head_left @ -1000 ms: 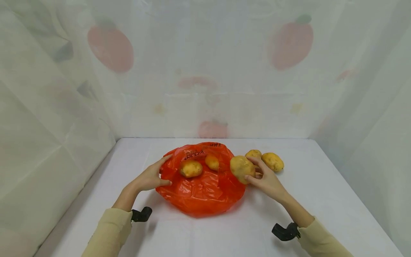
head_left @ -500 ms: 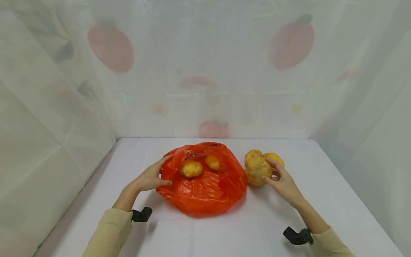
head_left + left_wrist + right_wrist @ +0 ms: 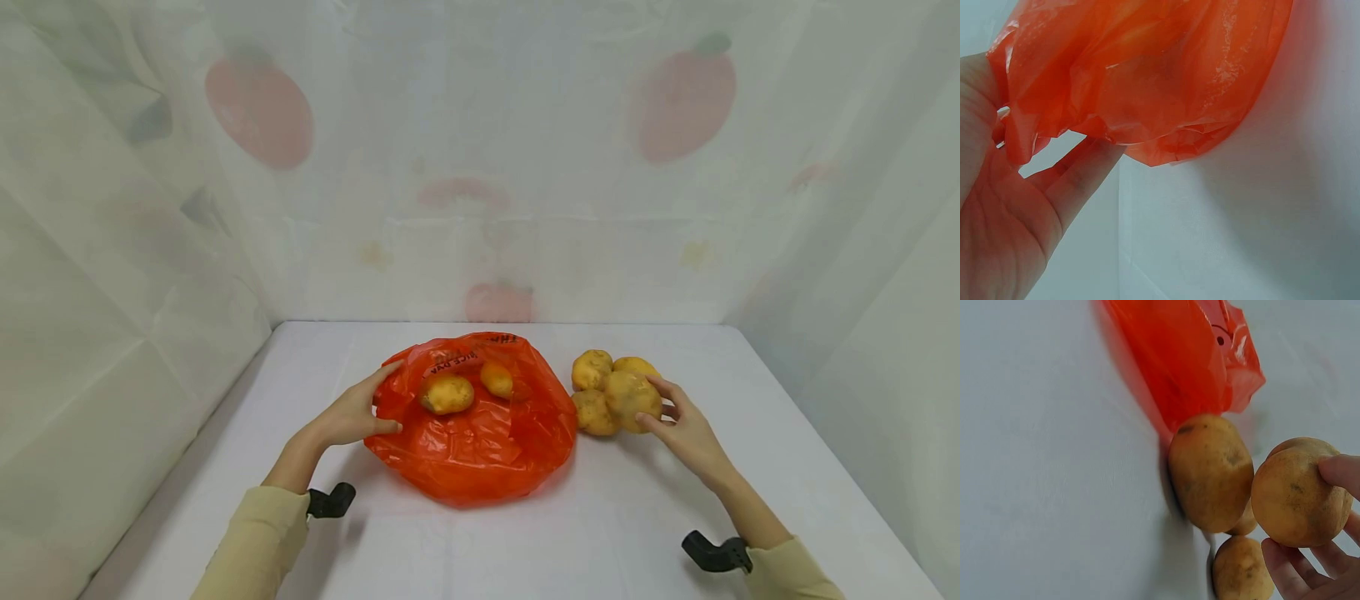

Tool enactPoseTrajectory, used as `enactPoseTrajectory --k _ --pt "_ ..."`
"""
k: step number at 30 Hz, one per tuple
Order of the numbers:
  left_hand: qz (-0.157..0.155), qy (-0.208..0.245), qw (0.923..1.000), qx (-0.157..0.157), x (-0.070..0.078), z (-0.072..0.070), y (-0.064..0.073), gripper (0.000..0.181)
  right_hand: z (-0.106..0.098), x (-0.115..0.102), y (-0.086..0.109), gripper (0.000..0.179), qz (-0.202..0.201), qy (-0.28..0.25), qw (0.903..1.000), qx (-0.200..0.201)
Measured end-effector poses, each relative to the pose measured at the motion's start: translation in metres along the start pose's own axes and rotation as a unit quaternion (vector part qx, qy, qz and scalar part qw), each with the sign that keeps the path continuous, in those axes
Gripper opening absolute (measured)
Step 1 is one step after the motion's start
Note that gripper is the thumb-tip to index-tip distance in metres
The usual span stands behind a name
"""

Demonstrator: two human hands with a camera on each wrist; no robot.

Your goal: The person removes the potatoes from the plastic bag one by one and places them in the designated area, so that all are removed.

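An orange-red plastic bag [image 3: 465, 467] lies with its mouth open at the centre of the table. Inside it are two potatoes, one on the left [image 3: 446, 393] and a smaller-looking one [image 3: 497, 379] behind. My left hand [image 3: 352, 412] holds the bag's left rim; in the left wrist view, folds of plastic hang between thumb and fingers. Right of the bag, my right hand [image 3: 686, 433] grips a potato [image 3: 632, 402] between thumb and fingers, seen close in the right wrist view [image 3: 1300, 494]. Close around that potato are a front potato [image 3: 595, 414], a rear potato [image 3: 592, 369] and a partly hidden one [image 3: 635, 365].
White cloth covers the table [image 3: 480, 550]. Pale fabric with faded fruit prints forms a back wall [image 3: 480, 250] and side walls. A black camera mount sits at each wrist, left [image 3: 332, 501] and right [image 3: 716, 553].
My right hand has carried its potato rightward, from beside the bag's right edge to over the loose potatoes, uncovering the front one. The left hand and bag stay in place.
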State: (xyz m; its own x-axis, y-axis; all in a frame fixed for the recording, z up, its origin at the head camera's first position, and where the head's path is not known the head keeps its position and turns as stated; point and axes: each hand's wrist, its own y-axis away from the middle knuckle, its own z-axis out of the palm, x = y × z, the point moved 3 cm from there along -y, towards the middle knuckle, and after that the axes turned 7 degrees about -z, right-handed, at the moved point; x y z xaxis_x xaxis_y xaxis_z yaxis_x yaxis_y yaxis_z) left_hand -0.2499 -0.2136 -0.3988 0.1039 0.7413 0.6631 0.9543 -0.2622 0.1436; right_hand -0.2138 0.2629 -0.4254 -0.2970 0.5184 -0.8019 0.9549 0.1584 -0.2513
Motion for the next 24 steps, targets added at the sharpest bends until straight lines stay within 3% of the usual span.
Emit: enactPoseTrajectory --k 7,24 --pt "0.002 -0.002 1.0 0.002 0.002 0.0 0.0 0.092 -0.009 0.016 0.001 0.07 0.018 0.014 0.9997 0.007" --pt "-0.002 -0.001 1.0 0.0 0.002 0.001 -0.001 0.091 -0.017 0.036 0.01 0.071 0.051 0.044 0.9974 -0.026"
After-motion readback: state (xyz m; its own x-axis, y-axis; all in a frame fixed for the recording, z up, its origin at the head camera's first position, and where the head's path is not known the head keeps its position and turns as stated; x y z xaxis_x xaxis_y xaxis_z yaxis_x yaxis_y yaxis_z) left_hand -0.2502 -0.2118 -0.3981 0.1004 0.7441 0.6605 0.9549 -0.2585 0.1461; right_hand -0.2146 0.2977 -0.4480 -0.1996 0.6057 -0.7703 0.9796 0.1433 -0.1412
